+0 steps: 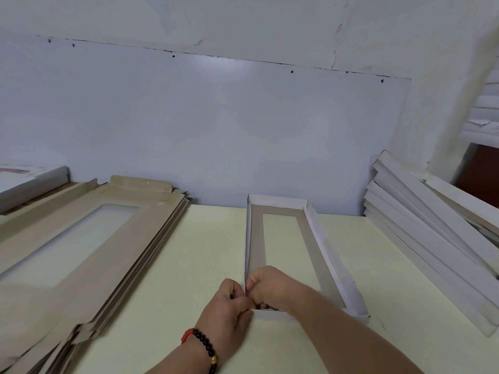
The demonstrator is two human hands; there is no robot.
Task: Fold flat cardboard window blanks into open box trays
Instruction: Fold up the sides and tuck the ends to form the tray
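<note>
A long white box tray (318, 233) with a rectangular window in its grey floor lies on the pale table, its walls standing up. Both hands work at its near left corner. My left hand (229, 303), with a bead bracelet on the wrist, pinches the corner from outside. My right hand (270, 287) reaches across inside the tray and pinches the same corner wall. At the left lies a stack of flat grey-brown window blanks (89, 247).
Several folded white trays (432, 233) lean in a pile at the right. A white board stands against the wall behind the table (210, 238). A white box edge shows at the far left (32, 182).
</note>
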